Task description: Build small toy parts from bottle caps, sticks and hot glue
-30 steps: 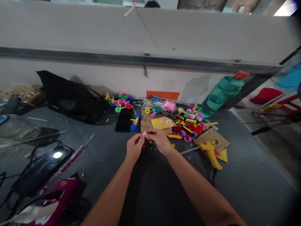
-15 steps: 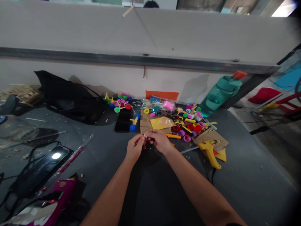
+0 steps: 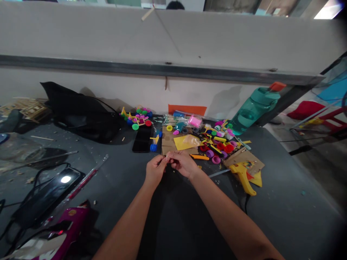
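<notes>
Left hand and right hand we find together, fingertips pinched on a small pale piece just in front of the cardboard sheet, with a clear plastic bag of pink clay behind that sheet.

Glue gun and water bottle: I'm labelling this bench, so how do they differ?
The yellow hot glue gun is opaque, while the teal water bottle is see-through with an orange cap. The glue gun lies near the front against a cardboard scrap; the bottle sits at the back. The bottle looks larger than the gun. Both rest on the dark bench.
</notes>
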The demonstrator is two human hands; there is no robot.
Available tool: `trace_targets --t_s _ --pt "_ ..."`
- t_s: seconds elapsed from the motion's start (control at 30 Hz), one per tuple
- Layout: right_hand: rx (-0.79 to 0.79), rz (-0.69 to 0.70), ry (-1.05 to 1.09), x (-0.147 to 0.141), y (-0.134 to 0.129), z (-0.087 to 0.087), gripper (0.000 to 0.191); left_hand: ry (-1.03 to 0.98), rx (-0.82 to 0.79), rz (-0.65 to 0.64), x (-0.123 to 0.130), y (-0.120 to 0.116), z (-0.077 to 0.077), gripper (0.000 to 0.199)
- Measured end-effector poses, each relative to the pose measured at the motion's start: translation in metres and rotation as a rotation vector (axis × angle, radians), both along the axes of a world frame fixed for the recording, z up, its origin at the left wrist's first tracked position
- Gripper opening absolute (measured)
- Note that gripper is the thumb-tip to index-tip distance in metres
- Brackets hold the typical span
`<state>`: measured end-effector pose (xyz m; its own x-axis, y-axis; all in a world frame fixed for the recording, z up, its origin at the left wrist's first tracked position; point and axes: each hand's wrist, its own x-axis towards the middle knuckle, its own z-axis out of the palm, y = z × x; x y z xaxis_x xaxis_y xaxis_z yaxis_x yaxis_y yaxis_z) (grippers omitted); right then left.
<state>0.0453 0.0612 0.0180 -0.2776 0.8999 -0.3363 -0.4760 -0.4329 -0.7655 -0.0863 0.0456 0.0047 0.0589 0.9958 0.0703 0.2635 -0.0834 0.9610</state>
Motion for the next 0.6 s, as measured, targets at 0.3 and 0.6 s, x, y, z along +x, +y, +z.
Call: trace_targets --t_s 0.3,0.6 --pt "0.476 -0.225 -0.476 -0.015 -0.016 0.016 0.009 -0.198 0.041 0.034 -0.006 0.002 -0.002 0.025" --pt "0.763 -0.304 -0.789 -0.013 -0.024 0.024 0.006 -0.205 0.040 0.043 -0.006 0.003 0.000 0.025"
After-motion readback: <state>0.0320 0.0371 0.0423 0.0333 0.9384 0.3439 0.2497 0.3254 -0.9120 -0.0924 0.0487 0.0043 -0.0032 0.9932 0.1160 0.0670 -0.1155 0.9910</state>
